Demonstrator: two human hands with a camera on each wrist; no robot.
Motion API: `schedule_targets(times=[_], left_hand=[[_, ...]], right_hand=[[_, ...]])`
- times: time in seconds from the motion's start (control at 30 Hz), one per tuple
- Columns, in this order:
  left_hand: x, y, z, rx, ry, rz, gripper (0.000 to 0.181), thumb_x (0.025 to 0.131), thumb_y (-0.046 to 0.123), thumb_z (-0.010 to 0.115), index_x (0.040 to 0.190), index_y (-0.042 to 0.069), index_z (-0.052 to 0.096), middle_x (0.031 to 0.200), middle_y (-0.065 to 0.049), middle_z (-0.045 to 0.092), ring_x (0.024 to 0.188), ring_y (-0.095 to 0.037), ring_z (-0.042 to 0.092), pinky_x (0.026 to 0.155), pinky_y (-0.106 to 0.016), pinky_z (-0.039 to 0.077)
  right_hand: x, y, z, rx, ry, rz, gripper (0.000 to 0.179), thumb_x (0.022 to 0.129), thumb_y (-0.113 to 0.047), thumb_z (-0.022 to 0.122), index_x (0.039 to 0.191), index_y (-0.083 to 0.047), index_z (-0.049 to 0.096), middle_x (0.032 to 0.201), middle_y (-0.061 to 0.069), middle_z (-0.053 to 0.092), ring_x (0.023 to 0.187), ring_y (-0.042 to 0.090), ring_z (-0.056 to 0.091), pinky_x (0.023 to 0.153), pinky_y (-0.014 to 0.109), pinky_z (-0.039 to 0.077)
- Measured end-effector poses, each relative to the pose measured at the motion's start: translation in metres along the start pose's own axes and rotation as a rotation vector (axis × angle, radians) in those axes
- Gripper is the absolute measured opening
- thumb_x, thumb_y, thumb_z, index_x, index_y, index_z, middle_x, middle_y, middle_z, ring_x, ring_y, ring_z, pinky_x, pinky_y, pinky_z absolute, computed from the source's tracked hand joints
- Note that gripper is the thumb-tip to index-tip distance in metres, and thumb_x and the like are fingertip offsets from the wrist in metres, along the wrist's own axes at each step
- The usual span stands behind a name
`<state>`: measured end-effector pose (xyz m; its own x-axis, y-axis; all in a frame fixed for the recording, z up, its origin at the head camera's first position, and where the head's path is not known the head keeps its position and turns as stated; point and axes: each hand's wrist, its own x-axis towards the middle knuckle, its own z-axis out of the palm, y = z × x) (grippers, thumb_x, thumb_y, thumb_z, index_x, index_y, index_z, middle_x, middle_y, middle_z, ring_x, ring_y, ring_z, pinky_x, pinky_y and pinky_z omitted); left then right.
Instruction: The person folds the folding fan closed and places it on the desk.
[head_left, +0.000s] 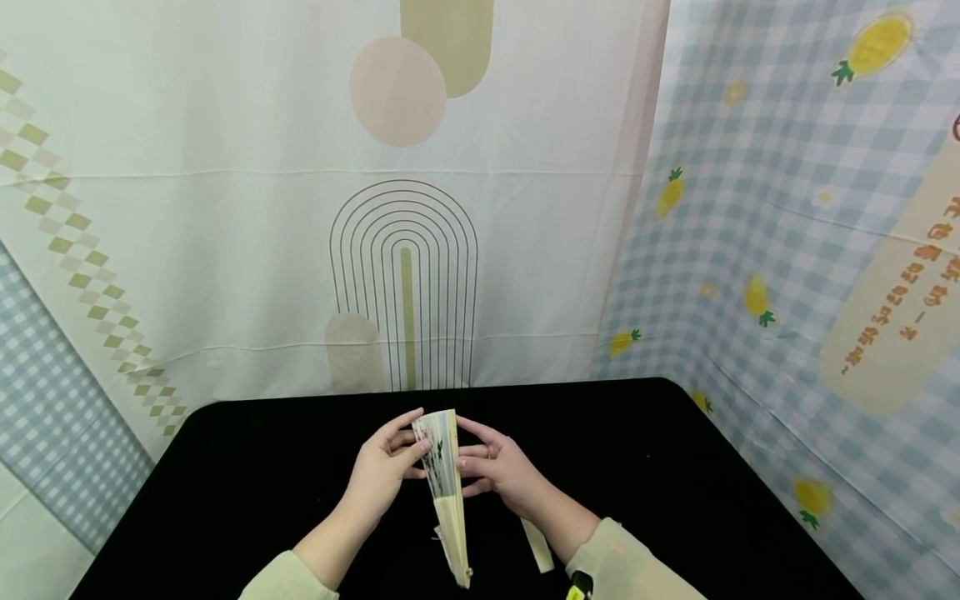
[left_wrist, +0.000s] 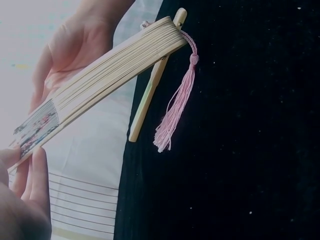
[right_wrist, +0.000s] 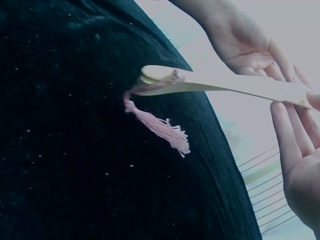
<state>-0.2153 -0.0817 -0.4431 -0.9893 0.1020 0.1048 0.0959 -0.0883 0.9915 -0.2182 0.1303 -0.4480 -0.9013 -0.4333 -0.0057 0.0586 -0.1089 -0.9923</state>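
Observation:
A folding fan (head_left: pixel 447 496), folded nearly flat, hangs between both hands above the black table, its pale ribs pointing down toward me. My left hand (head_left: pixel 382 467) pinches the printed upper part from the left, thumb across the front. From the right, my right hand (head_left: pixel 506 471) holds the opposite edge, with its thumb (right_wrist: pixel 314 101) and fingers about the fan's end. A pink tassel (left_wrist: pixel 177 102) dangles from the pivot end. Dark and coloured printing (left_wrist: pixel 37 125) shows on the folded leaf in the left wrist view.
A second slim, pale stick-like object (head_left: pixel 537 546) lies on the black-covered table (head_left: pixel 262 467), partly under the right forearm. A white patterned cloth (head_left: pixel 247 250) hangs behind the table, with a blue checked cloth (head_left: pixel 720 192) on the right.

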Motion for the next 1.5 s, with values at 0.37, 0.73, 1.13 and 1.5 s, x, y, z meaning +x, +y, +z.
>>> schedule_targets(times=[0.37, 0.73, 1.13, 1.5], left_hand=[[0.003, 0.004, -0.004, 0.018, 0.061, 0.020, 0.050, 0.092, 0.005, 0.070, 0.139, 0.015, 0.058, 0.109, -0.017, 0.068, 0.086, -0.019, 0.069, 0.066, -0.033, 0.061], [0.001, 0.009, -0.010, 0.041, 0.097, 0.027, 0.050, 0.094, 0.009, 0.069, 0.142, 0.014, 0.055, 0.118, -0.018, 0.067, 0.090, -0.016, 0.070, 0.068, -0.031, 0.060], [0.004, 0.008, -0.014, 0.047, 0.147, 0.044, 0.050, 0.094, 0.006, 0.068, 0.141, 0.019, 0.055, 0.115, -0.017, 0.067, 0.092, -0.017, 0.070, 0.068, -0.033, 0.061], [0.001, 0.012, -0.015, 0.055, 0.162, 0.035, 0.051, 0.095, 0.007, 0.067, 0.142, 0.019, 0.054, 0.117, -0.018, 0.065, 0.094, -0.016, 0.069, 0.069, -0.031, 0.060]], right_hand=[[-0.007, 0.005, 0.006, -0.009, 0.000, 0.007, 0.065, 0.093, -0.010, 0.069, 0.152, -0.012, 0.041, 0.122, 0.019, 0.067, 0.097, 0.028, 0.071, 0.068, 0.034, 0.061], [-0.014, 0.012, 0.011, -0.027, -0.007, 0.018, 0.058, 0.096, -0.013, 0.067, 0.149, -0.011, 0.045, 0.125, 0.019, 0.065, 0.100, 0.028, 0.070, 0.069, 0.035, 0.061], [-0.017, 0.021, 0.017, -0.047, -0.012, 0.006, 0.054, 0.093, -0.010, 0.070, 0.143, -0.005, 0.051, 0.113, 0.017, 0.071, 0.090, 0.023, 0.071, 0.061, 0.031, 0.060], [-0.021, 0.023, 0.020, -0.115, -0.012, -0.013, 0.053, 0.092, -0.005, 0.070, 0.142, -0.002, 0.052, 0.110, 0.017, 0.071, 0.083, 0.019, 0.070, 0.056, 0.030, 0.058]])
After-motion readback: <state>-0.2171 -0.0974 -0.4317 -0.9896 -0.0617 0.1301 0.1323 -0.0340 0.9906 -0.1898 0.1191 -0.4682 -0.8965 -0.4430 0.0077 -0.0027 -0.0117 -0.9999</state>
